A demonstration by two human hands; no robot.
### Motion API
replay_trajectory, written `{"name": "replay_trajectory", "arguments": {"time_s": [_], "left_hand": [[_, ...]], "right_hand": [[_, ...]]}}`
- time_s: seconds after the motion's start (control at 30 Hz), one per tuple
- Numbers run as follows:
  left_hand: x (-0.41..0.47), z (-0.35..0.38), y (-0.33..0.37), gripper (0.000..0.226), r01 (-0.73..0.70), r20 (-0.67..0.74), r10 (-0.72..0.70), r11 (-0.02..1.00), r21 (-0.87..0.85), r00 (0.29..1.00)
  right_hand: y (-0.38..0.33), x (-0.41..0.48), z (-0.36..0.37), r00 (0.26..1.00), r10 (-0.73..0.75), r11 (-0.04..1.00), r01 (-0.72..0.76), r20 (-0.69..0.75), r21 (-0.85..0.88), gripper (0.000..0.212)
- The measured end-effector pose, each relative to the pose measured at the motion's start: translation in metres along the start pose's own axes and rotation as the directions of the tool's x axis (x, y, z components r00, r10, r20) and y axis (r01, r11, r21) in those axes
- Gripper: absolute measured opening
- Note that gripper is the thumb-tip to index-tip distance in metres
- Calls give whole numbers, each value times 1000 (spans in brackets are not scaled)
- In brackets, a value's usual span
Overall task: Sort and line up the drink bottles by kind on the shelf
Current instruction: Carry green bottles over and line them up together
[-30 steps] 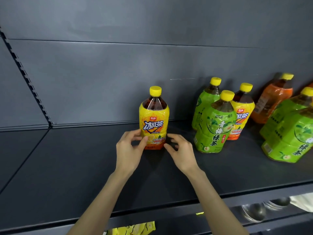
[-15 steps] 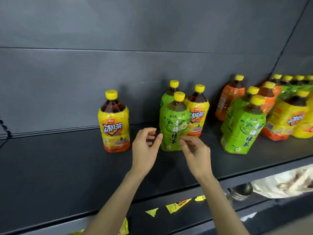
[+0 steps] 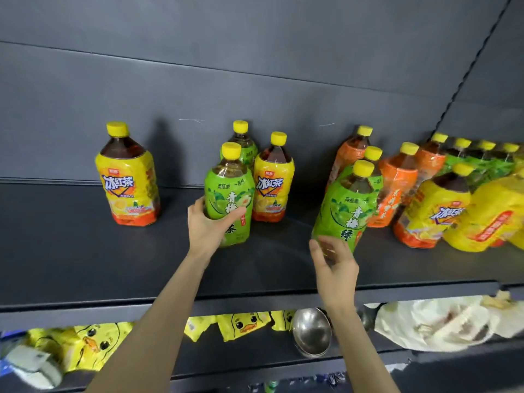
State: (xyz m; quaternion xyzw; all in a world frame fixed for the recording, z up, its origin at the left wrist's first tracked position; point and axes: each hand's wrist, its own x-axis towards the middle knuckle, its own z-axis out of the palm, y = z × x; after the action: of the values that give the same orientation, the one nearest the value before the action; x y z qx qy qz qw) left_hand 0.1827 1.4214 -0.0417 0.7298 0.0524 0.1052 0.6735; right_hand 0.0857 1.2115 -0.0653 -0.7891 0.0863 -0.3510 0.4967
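Observation:
On the dark shelf a yellow iced-tea bottle stands alone at the left. My left hand grips a green-tea bottle at mid-shelf. Behind it stand a second green bottle and a yellow bottle. My right hand holds the base of another green-tea bottle, which tilts to the right. Orange bottles, more green ones and yellow ones crowd the right end.
The shelf's back wall rises close behind the bottles. Below the front edge lie yellow duck-print packets, a steel ladle bowl and a white plastic bag.
Both hands left the yellow bottle at the left and moved right. My left hand took hold of the front green bottle; my right hand grasped the other green bottle, now tilted.

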Motion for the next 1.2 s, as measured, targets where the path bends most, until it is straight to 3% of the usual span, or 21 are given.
{"name": "replay_trajectory", "arguments": {"time_s": [0.17, 0.3, 0.37, 0.47, 0.6, 0.8, 0.9, 1.03, 1.2], "left_hand": [[-28, 7, -7, 88, -25, -10, 25, 999, -37, 1000], [-38, 12, -12, 80, 2, 27, 1, 992, -127, 1000], [-40, 11, -10, 73, 3, 36, 2, 990, -139, 999], [-39, 8, -10, 85, 23, 59, -15, 989, -149, 998], [-42, 7, -12, 81, 6, 97, 10, 987, -162, 995], [-54, 12, -4, 60, -44, 76, 61, 977, -211, 995], [-64, 17, 4, 60, -55, 89, 79, 969, -239, 993], [-78, 31, 18, 67, -76, 161, 114, 971, -225, 980], [-104, 77, 47, 62, -83, 235, 151, 958, -276, 960]], "right_hand": [[15, 14, -14, 960, 191, 980, -176, -206, 93, 54], [21, 32, -15, 953, 273, 954, -251, -132, 163, 97], [21, 38, -16, 950, 310, 923, -291, -39, 251, 96], [26, 44, -13, 948, 319, 918, -309, 1, 247, 88], [25, 41, -12, 946, 324, 934, -318, -6, 160, 113], [3, 29, -10, 955, 278, 898, -296, 103, 325, 89], [-8, 21, -14, 957, 275, 884, -291, 97, 365, 86], [-15, 14, -33, 959, 246, 858, -284, 142, 427, 64], [-10, 26, -82, 976, 210, 856, -215, 64, 470, 34]]}}
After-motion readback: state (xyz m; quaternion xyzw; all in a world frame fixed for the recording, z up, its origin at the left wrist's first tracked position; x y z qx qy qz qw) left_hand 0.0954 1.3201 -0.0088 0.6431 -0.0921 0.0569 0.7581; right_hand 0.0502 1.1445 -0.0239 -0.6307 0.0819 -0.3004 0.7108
